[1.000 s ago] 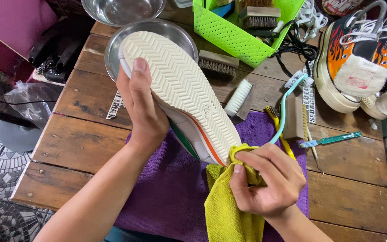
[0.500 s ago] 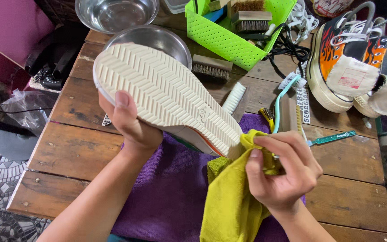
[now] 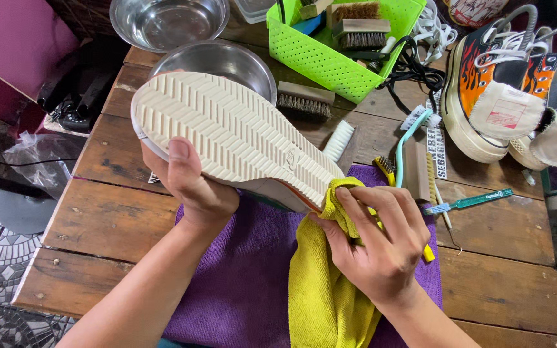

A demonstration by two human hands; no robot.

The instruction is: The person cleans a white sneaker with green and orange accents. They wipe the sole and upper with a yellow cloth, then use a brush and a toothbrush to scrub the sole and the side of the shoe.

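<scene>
Shoe being held sole-up while a yellow cloth is pressing on its heel end.

The shoe [image 3: 227, 135] (cream ridged sole facing the camera) is hovering above the purple mat [image 3: 240, 270] on the wooden surface [image 3: 104, 219]; the left hand [image 3: 195, 187] is gripping its side, thumb lying on the sole. At the shoe's nearer end, the right hand [image 3: 375, 245] is pinching the yellow cloth [image 3: 323, 296] against the edge. Beyond the shoe, a steel bowl [image 3: 227, 61] is sitting, with a green basket [image 3: 317, 55] beside it.

Shoe [image 3: 233, 138] w/ cream zigzag-tread sole is lying sole-up, tilted, one end over the purple mat, other end out toward the steel bowls. Yellow microfibre cloth [image 3: 327, 290] is bunching against shoe's near end and edge, rest draping down over mat.
</scene>
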